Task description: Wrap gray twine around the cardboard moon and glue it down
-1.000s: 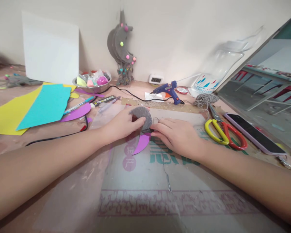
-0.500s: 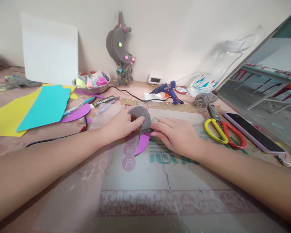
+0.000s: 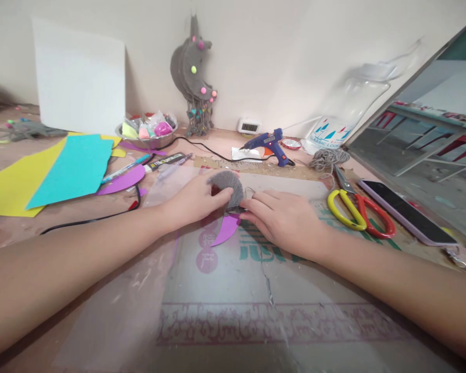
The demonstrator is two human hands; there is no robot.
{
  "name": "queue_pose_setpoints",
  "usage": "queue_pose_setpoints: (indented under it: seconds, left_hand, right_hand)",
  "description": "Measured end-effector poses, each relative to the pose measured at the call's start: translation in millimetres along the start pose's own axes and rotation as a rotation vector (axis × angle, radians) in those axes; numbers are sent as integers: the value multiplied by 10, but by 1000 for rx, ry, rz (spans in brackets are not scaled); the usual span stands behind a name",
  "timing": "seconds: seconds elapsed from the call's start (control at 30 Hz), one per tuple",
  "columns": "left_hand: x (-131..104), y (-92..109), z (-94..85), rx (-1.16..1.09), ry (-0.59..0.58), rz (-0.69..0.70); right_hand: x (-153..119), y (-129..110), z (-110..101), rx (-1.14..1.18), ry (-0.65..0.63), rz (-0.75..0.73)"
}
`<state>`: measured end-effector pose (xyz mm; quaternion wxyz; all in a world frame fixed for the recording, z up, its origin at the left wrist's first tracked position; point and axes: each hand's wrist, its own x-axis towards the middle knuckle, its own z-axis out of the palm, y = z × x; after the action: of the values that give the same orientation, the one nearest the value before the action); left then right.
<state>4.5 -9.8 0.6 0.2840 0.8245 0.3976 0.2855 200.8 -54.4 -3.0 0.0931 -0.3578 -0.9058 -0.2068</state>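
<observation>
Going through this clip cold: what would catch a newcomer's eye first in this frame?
First, the two hands at centre: the left hand and right hand press a grey felt crescent onto a purple crescent on the cardboard mat. Then the colour: teal and yellow sheets at left, and red-and-yellow scissors at right. A blue glue gun lies behind.

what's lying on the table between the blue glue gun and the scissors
In the head view, a bundle of grey yarn lies between the glue gun and the scissors.
</observation>
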Motion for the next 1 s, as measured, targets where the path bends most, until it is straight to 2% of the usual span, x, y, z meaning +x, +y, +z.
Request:
queue_pose_setpoints:
  seconds: [0.3, 0.5, 1.0]
  left_hand:
    - [1, -2, 10, -24, -12, -5]
    - [5, -9, -7, 5, -6, 10]
    - [16, 2, -11, 0, 9, 14]
  right_hand:
    - [-6, -9, -1, 25, 1, -20]
    - [-6, 12, 12, 61, 49, -4]
    - [-7, 22, 7, 65, 16, 12]
